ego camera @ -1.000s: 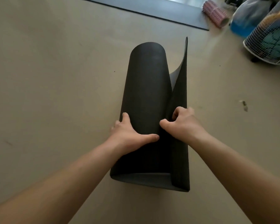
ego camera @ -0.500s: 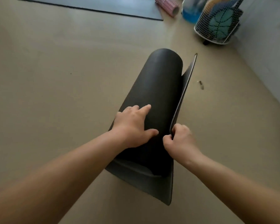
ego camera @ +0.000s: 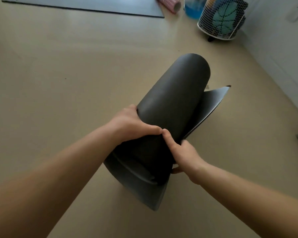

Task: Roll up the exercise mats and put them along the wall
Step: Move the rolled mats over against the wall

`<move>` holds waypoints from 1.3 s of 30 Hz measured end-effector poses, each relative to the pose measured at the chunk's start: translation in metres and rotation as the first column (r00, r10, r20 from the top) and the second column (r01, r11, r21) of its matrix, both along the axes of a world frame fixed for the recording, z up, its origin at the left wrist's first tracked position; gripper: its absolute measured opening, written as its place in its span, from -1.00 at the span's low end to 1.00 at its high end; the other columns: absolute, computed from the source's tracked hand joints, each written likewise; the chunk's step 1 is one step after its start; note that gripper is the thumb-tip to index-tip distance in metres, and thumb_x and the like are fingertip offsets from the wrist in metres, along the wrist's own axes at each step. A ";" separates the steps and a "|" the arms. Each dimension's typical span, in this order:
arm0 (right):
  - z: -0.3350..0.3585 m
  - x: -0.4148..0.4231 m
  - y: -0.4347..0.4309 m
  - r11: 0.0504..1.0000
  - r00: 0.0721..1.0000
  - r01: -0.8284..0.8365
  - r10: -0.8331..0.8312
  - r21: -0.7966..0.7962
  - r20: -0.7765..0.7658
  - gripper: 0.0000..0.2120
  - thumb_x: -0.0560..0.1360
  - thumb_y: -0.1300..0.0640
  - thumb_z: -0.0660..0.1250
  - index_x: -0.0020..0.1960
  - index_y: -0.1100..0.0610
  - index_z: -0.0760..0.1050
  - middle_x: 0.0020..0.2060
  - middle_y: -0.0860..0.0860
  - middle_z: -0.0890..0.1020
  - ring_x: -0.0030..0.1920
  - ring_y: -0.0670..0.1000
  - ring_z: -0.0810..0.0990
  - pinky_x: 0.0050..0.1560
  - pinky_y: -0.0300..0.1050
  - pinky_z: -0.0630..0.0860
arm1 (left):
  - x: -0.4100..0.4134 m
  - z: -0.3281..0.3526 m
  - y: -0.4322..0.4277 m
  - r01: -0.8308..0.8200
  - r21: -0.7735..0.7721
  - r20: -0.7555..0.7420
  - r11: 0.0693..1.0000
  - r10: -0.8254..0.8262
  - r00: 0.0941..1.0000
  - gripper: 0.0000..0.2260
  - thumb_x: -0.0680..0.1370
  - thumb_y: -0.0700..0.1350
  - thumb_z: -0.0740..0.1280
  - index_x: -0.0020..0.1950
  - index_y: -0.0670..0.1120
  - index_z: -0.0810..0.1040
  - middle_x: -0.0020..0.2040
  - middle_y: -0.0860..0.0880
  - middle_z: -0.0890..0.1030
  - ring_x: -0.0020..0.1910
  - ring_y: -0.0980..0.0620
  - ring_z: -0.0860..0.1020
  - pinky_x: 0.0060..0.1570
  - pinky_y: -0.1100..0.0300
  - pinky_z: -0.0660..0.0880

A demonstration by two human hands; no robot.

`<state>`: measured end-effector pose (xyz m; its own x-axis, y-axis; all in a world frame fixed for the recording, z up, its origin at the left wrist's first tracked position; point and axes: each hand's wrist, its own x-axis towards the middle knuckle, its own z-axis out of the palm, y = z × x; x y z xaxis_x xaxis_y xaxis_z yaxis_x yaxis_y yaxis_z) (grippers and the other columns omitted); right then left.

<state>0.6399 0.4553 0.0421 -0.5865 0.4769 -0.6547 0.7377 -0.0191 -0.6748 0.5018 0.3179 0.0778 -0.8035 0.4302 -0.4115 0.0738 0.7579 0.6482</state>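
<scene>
One black foam exercise mat (ego camera: 170, 103), rolled into a fat tube, lies on the beige floor (ego camera: 58, 83) between the person's arms, with its last flap (ego camera: 212, 103) sticking out loose on the right. The left hand (ego camera: 129, 124) is curled over the tube's left side, thumb across the top. The right hand (ego camera: 182, 153) grips where the flap leaves, thumb on top and fingers tucked beneath. To finish well, I'd draw that flap snug while the left hand stops the coil slackening. Farther off, a second dark mat (ego camera: 86, 6) lies flat, and a white wire basket (ego camera: 220, 19) stands by the pale wall (ego camera: 273, 31).
</scene>
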 end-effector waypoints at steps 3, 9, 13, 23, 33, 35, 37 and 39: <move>-0.006 0.005 -0.009 0.982 1.000 0.018 -0.014 -0.190 0.018 -0.20 0.39 -0.57 0.24 0.39 -0.03 0.39 0.21 -0.08 0.58 0.11 0.15 0.66 -0.09 0.24 0.71 | -0.004 0.018 0.013 0.151 -0.146 -0.168 0.978 -0.174 0.970 -0.21 0.17 0.38 0.60 0.28 0.10 0.45 0.04 0.08 0.57 0.00 -0.01 0.57 0.01 0.05 0.58; 0.033 -0.014 0.015 0.651 0.677 -0.732 0.662 0.200 0.321 -0.47 0.40 -0.38 0.48 0.16 -0.02 0.59 -0.01 -0.06 0.70 -0.14 0.01 0.74 -0.18 -0.01 0.71 | -0.001 -0.014 0.018 0.356 -0.556 -0.447 0.751 -0.631 0.635 0.07 0.30 0.35 0.56 0.61 0.06 0.05 0.49 -0.19 0.36 0.48 -0.23 0.34 0.45 -0.21 0.32; 0.074 -0.045 0.043 0.084 0.597 -0.698 0.616 0.711 0.513 0.04 0.20 -0.46 0.54 0.56 -0.28 0.17 0.42 -0.03 0.45 0.44 0.06 0.41 0.34 0.10 0.48 | 0.001 -0.049 -0.008 0.431 -0.556 -0.437 0.711 -0.691 0.575 0.11 0.41 0.36 0.48 0.68 0.16 -0.22 0.70 -0.16 -0.15 0.67 -0.14 -0.18 0.61 -0.18 -0.14; 0.011 -0.054 0.050 -0.066 0.579 -0.702 0.527 0.710 0.622 0.37 0.11 -0.66 0.36 0.51 -0.33 -0.54 0.66 0.08 -0.13 0.64 0.24 -0.11 0.57 0.27 0.09 | -0.012 -0.048 -0.066 -0.120 0.133 -0.167 0.984 0.142 0.976 0.01 0.44 0.24 0.54 0.69 0.02 0.02 0.59 -0.02 0.32 0.55 -0.06 0.31 0.45 0.12 0.30; 0.009 -0.069 0.055 -0.091 0.532 -0.742 0.522 0.664 0.667 0.36 0.04 -0.71 0.31 0.58 -0.34 -0.37 0.59 0.10 0.00 0.57 0.25 0.03 0.43 0.23 0.25 | -0.037 -0.076 -0.047 -0.301 0.215 0.065 0.929 0.293 0.954 0.10 0.29 0.04 0.71 0.66 0.13 0.12 0.37 0.05 0.47 0.38 -0.07 0.46 0.40 -0.04 0.45; 0.016 -0.072 0.060 -0.074 0.524 -0.751 0.539 0.656 0.660 0.32 0.05 -0.73 0.28 0.59 -0.36 -0.32 0.57 0.07 0.05 0.55 0.20 0.09 0.40 0.20 0.28 | -0.049 -0.075 -0.048 -0.252 0.211 0.056 0.944 0.245 0.968 0.09 0.28 0.02 0.72 0.65 0.11 0.16 0.38 0.04 0.48 0.37 -0.06 0.47 0.41 -0.04 0.45; 0.025 -0.072 0.071 -0.064 0.508 -0.768 0.546 0.637 0.667 0.26 0.09 -0.73 0.26 0.59 -0.38 -0.27 0.54 0.03 0.11 0.51 0.16 0.15 0.38 0.20 0.30 | -0.062 -0.073 -0.050 -0.204 0.205 0.025 0.957 0.203 0.979 0.06 0.28 0.00 0.72 0.65 0.12 0.19 0.38 0.03 0.50 0.36 -0.06 0.48 0.42 -0.02 0.43; 0.029 -0.064 0.084 -0.032 0.508 -0.795 0.510 0.605 0.694 0.20 0.13 -0.73 0.22 0.55 -0.43 -0.34 0.54 0.03 0.08 0.52 0.21 0.14 0.40 0.36 0.27 | -0.073 -0.069 -0.048 -0.153 0.130 -0.063 0.980 0.163 0.985 0.04 0.33 0.06 0.68 0.65 0.15 0.14 0.44 0.00 0.48 0.40 -0.11 0.47 0.43 -0.07 0.41</move>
